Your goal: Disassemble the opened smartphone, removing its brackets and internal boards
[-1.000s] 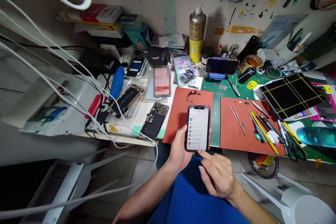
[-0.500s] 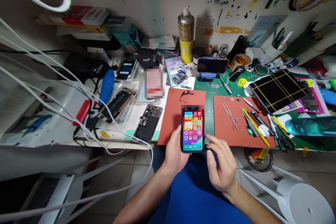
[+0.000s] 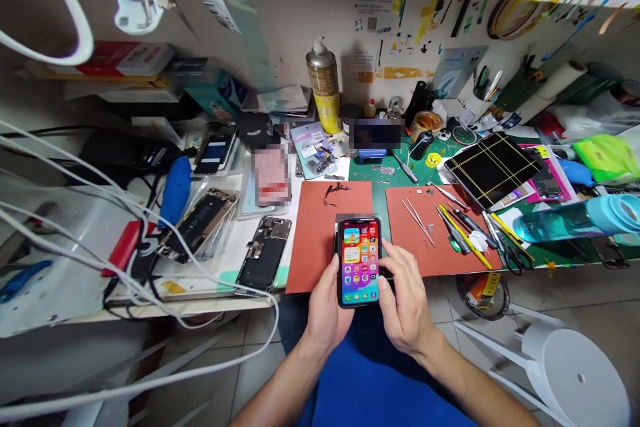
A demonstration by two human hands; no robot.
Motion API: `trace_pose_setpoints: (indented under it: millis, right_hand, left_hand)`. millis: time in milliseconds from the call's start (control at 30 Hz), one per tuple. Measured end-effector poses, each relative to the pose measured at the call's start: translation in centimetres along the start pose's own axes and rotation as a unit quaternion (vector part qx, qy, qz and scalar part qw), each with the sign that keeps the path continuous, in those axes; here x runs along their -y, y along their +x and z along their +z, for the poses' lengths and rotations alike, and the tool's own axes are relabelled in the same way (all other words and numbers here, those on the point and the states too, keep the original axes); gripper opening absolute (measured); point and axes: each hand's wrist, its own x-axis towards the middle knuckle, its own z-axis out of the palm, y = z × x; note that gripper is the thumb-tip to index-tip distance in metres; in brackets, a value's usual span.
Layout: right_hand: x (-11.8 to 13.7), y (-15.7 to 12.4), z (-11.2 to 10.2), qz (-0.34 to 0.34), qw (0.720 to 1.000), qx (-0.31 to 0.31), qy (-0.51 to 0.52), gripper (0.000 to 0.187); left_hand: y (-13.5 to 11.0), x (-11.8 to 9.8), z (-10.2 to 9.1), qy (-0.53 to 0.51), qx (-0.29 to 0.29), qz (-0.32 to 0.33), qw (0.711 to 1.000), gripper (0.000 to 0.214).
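A smartphone point(image 3: 359, 263) with its lit home screen full of app icons lies in my left hand point(image 3: 327, 310), fingers wrapped round its left side and back. My right hand point(image 3: 405, 297) is at the phone's right edge, fingers bent and apart; the thumb and fingertips are at or very near the frame, and I cannot tell if they press it. Under and behind the phone is a reddish-brown mat point(image 3: 313, 233), where a small dark flex cable point(image 3: 334, 192) lies. To the left rests an opened phone point(image 3: 263, 252) with its inner parts bare.
Tweezers point(image 3: 419, 219), a yellow-handled tool point(image 3: 470, 247) and scissors point(image 3: 520, 259) lie at right, beside a blue water bottle point(image 3: 565, 219). A spray can point(image 3: 323, 83) stands at the back. White cables point(image 3: 210, 273) cross the left side. A white stool point(image 3: 575, 373) is at lower right.
The view has shifted right and tilted up, bringing a shelf edge in at the top. My right hand has come in closer to the phone's right edge; my left hand keeps its hold.
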Motion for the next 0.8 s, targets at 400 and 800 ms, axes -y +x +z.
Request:
trace_pose_setpoints:
  millis: [400, 800]
  right_hand:
    - [0.3, -0.5, 0.4, 0.05, 0.999, -0.008, -0.015, 0.089]
    - [0.1, -1.3, -0.9, 0.177, 0.984, -0.019, -0.015, 0.095]
  left_hand:
    - [0.3, 1.0, -0.3, 0.022, -0.039, -0.009, 0.999, 0.035]
    - [-1.0, -0.4, -2.9, 0.339, -0.063, 0.164, 0.924, 0.053]
